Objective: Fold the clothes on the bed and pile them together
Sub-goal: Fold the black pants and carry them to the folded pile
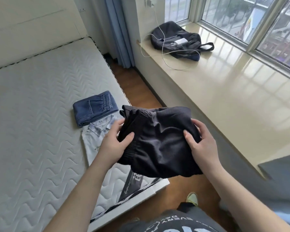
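Black garment (159,141) between left hand (113,142) and right hand (202,144), both gripping its sides.

You face a bare quilted mattress (32,114); wood floor (137,91) runs beside it, and daylight from the window (241,15) gleams on the glossy beige sill (224,91).

Both hands hold a bunched black garment (159,141) in the air over the mattress (32,114) edge: the left hand (115,144) grips its side at nine o'clock, the right hand (202,144) at three o'clock. Up toward ten o'clock, folded blue jeans (94,108) lie on the mattress, touching a pale shirt (94,139) (collar showing). A black backpack (177,39) sits on the windowsill (224,91) at one o'clock.
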{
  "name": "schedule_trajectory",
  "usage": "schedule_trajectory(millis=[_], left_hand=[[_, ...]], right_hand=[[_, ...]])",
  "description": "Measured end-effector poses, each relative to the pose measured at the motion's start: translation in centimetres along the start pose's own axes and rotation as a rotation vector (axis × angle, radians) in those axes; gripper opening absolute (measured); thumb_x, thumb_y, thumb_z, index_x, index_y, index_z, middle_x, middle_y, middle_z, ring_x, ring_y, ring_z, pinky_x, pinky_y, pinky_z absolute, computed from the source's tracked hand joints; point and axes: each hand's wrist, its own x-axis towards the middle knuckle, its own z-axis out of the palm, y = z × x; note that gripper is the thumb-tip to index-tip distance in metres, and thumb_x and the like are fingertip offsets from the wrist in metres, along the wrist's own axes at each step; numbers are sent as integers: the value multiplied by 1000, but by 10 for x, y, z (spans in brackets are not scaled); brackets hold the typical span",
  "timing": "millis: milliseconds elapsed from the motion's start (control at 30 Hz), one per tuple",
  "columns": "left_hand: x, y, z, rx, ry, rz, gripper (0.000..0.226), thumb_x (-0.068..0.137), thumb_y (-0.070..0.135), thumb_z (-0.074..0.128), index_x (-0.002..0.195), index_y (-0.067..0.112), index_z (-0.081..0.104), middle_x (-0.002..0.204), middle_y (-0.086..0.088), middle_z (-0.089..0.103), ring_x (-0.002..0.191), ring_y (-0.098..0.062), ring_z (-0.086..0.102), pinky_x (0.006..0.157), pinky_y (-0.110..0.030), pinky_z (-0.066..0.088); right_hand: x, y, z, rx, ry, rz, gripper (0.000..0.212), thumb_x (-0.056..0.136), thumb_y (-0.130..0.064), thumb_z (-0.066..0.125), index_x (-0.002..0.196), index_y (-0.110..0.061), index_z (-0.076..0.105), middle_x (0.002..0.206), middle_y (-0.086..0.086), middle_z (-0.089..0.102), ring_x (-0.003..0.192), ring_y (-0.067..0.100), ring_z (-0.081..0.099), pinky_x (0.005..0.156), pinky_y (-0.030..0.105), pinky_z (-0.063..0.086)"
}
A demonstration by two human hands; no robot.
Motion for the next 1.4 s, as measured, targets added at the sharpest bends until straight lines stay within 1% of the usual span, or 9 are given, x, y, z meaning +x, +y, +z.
schedule_trajectory(millis=[100, 233, 467, 633, 800, 900, 1100, 1267, 1400], left_hand=[[20, 19, 36, 5, 47, -35, 51, 72, 57, 67, 120, 58, 50, 109, 34, 63, 102, 5, 63, 97, -33, 49], [42, 35, 69, -47, 105, -85, 57, 72, 57, 69, 126, 50, 51, 120, 18, 65, 112, -7, 63, 103, -45, 47], [84, 37, 91, -82, 191, -139, 59, 74, 57, 66, 129, 49, 49, 124, 18, 63, 118, -6, 59, 108, -44, 43], [119, 32, 88, -99, 247, -159, 48, 75, 53, 66, 120, 58, 50, 118, 23, 65, 113, -1, 60, 106, -39, 44], [162, 23, 67, -169, 357, -195, 67, 68, 58, 71, 130, 42, 52, 118, 12, 68, 112, -8, 62, 104, -46, 46], [184, 24, 55, -194, 388, -190, 63, 67, 55, 76, 125, 45, 54, 117, 10, 69, 111, -9, 64, 104, -46, 46], [224, 24, 33, -143, 414, -230, 83, 60, 53, 82, 133, 40, 46, 124, 23, 61, 113, 5, 58, 102, -29, 45], [267, 15, 17, -134, 500, -252, 60, 77, 28, 79, 127, 43, 50, 119, 26, 63, 111, 3, 60, 102, -30, 46], [298, 7, 2, -144, 591, -306, 58, 74, 38, 73, 127, 44, 50, 123, 22, 64, 116, -2, 59, 106, -36, 44]], right_hand=[[38, 7, -30, 3, -55, 8, 38, 91, -38, 63, 125, -47, 50, 118, -29, 60, 110, -5, 57, 97, 27, 49], [86, 13, -60, 2, -103, -11, 37, 91, -35, 63, 125, -45, 50, 116, -30, 60, 108, -6, 57, 97, 34, 51], [156, 23, -61, 9, -184, -15, 35, 91, -35, 62, 122, -48, 50, 115, -28, 61, 107, -3, 58, 96, 37, 51], [206, 24, -34, -19, -277, -34, 37, 92, -39, 61, 125, -49, 48, 118, -29, 58, 109, -3, 56, 97, 37, 52], [259, 11, 7, -29, -346, -67, 36, 92, -38, 61, 124, -49, 49, 116, -32, 58, 110, -7, 55, 98, 37, 50], [287, -2, 32, -42, -383, -93, 36, 91, -40, 62, 123, -50, 50, 116, -32, 59, 108, -6, 56, 97, 35, 51], [340, -23, 82, -38, -481, -150, 37, 91, -37, 63, 124, -49, 50, 114, -33, 60, 107, -7, 57, 95, 28, 50], [392, -25, 122, -45, -570, -141, 37, 92, -39, 61, 124, -50, 47, 115, -36, 57, 107, -11, 54, 94, 25, 49], [438, -31, 164, -38, -679, -143, 37, 92, -40, 61, 124, -49, 47, 116, -32, 58, 109, -5, 56, 96, 29, 50]])
